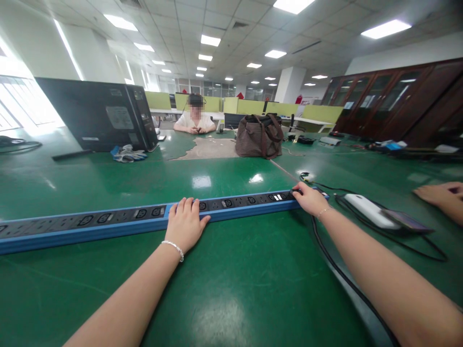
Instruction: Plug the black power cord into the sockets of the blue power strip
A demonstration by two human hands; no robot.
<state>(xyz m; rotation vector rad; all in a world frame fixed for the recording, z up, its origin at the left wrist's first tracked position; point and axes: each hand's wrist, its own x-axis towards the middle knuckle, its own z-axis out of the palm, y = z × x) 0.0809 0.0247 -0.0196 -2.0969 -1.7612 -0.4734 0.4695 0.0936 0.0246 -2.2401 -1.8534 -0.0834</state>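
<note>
At the far left of the green tabletop [231, 289], a coiled dark cable [16, 143] lies near a black computer case [96, 115], with a flat black bar [72, 155] and a pair of white and blue gloves [129, 154] just in front of it. Nearer, a long blue power strip [231, 212] with black sockets along its top runs from the left edge of the view to beyond the middle, lying flat on the tabletop. The left hand [186, 221] lies across the strip near its middle, fingers over the top and thumb spread along the near side; whether this grip clamps or only rests, I cannot tell. Across the tabletop sits a person [195, 120] in a white top, and to their right stands a brown bag [258, 136]. The right hand [307, 196] is at the strip's right end, its grip closed, thumb and fingertips together, on a black plug [296, 192] at the sockets. A thick black cord [338, 270] runs from below that wrist toward the bottom edge. Further right lie a white device [372, 211] and, at the edge, another person's hand [437, 191].
</note>
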